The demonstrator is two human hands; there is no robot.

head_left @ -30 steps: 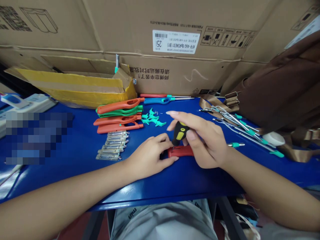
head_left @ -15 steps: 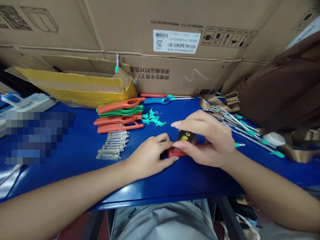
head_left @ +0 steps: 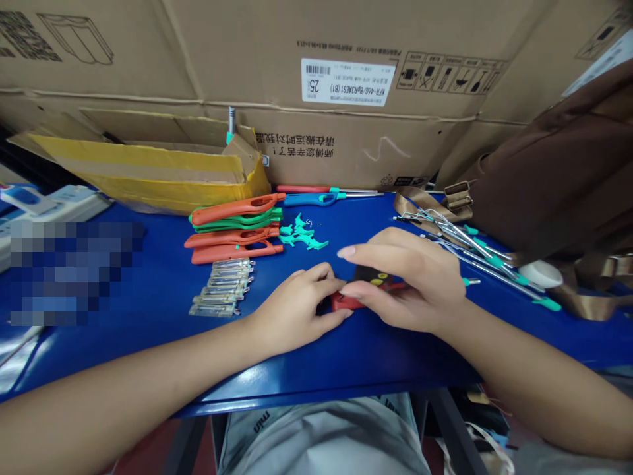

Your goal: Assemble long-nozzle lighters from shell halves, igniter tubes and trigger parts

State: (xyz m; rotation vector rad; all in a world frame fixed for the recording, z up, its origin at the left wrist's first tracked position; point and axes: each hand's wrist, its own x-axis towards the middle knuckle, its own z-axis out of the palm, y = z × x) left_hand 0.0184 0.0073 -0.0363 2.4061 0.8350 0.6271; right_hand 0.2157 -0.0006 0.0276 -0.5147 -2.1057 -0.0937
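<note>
My left hand (head_left: 304, 307) is closed on the near end of a red lighter housing (head_left: 342, 302), pressed low against the blue table. Above that housing my right hand (head_left: 415, 277) curls, thumb and fingers bent around a short black-and-yellow object (head_left: 373, 274). Its shape is blurred, and my fingers cover part of it. Much of the red housing lies hidden under my right hand. Left of my hands are small clear fuel tanks (head_left: 222, 287) in a row, teal triggers (head_left: 309, 239) in a heap, and stacked orange housings (head_left: 237, 251) with green ones (head_left: 237, 220) among them.
Metal lighter tubes (head_left: 487, 257) with teal ends and wires lie at right, by a strap (head_left: 588, 307) and a brown bag (head_left: 558, 171). Behind are a blue lighter (head_left: 309, 198), a yellow-taped box (head_left: 148, 175) and a large carton (head_left: 435, 145). A power strip (head_left: 74, 204) stands far left.
The black-and-yellow object has turned within my right hand, its yellow marks now lower and further right. My right hand has shifted very slightly; my left stays on the red housing.
</note>
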